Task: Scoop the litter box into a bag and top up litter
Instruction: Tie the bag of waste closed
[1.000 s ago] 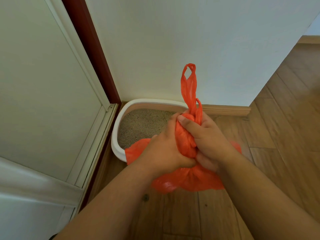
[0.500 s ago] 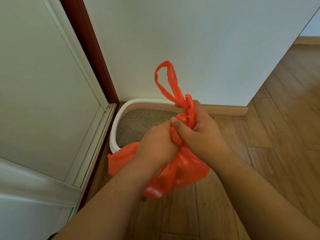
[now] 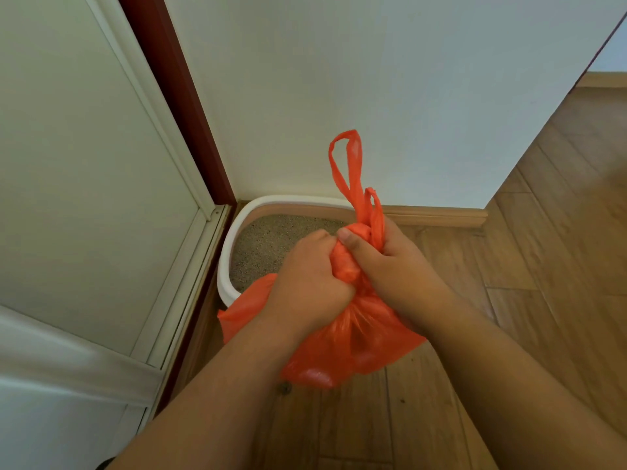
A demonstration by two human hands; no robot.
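Since the earlier frame your bag's (image 3: 342, 337) handle loop swung upright | left hand (image 3: 305, 279), right hand (image 3: 390, 266) both clench its twisted neck | forearms converge.

Litter box (image 3: 228, 262) in the corner, against the wall (image 3: 373, 79) behind and the door (image 3: 84, 147) to the left, litter (image 3: 268, 245) inside. Bag (image 3: 356, 344) in front of the box, above the floor (image 3: 543, 266), overlapping the box's near right part. Left hand (image 3: 305, 279) and right hand (image 3: 390, 262) side by side on the bag's neck, gripping it from either side. Handles (image 3: 349, 167) sticking up above the hands, in front of the wall. Baseboard (image 3: 441, 215) right of the box, along the wall's foot.
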